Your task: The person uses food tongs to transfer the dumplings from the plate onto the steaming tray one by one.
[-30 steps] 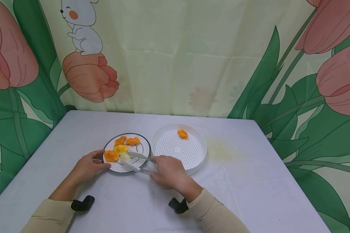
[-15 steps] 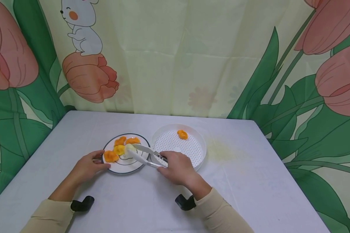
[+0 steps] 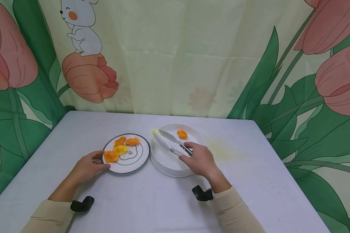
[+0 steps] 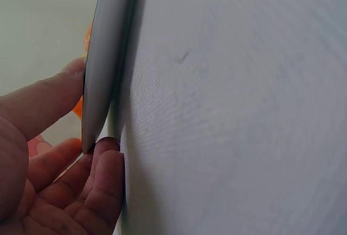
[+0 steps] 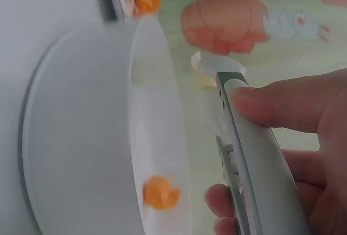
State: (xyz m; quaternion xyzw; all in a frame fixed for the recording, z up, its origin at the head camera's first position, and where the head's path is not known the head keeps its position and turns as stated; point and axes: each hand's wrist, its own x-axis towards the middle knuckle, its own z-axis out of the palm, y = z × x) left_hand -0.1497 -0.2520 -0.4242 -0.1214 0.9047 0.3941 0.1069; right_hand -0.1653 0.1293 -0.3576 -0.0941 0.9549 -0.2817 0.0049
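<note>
Holding the serving tongs (image 3: pixel 172 138) in your right grip (image 3: pixel 201 160), you now have the pale yellow dumpling-like piece (image 3: pixel 155 131) at their tips, by the far left rim of the white perforated tray (image 3: pixel 178 173). Half a second ago it was over the dark-rimmed plate (image 3: pixel 140 153); now the plate carries three orange pieces (image 3: pixel 132 141) and one deeper yellow piece (image 3: pixel 120 149), so this transfer looks partway through, with the pale piece not yet set down. Inside the tray, toward its far side, lies a single orange lump (image 3: pixel 182 134), which hasn't shifted. Your right fingers and thumb are clamped on the tongs' handles. Your left grip (image 3: pixel 90 166) stays put, pinching the plate's left edge, and seems to be steadying it on the counter (image 3: pixel 242 168).

Whether the pale piece hangs inside the tray wall or just over the rim, you can't tell from the head view; the right wrist view shows it blurred against the light curtain (image 3: pixel 169 81), partly behind the tongs. Those tongs also cover some of the tray floor. In the left wrist view the plate is edge-on, so only slivers of orange show past it.
</note>
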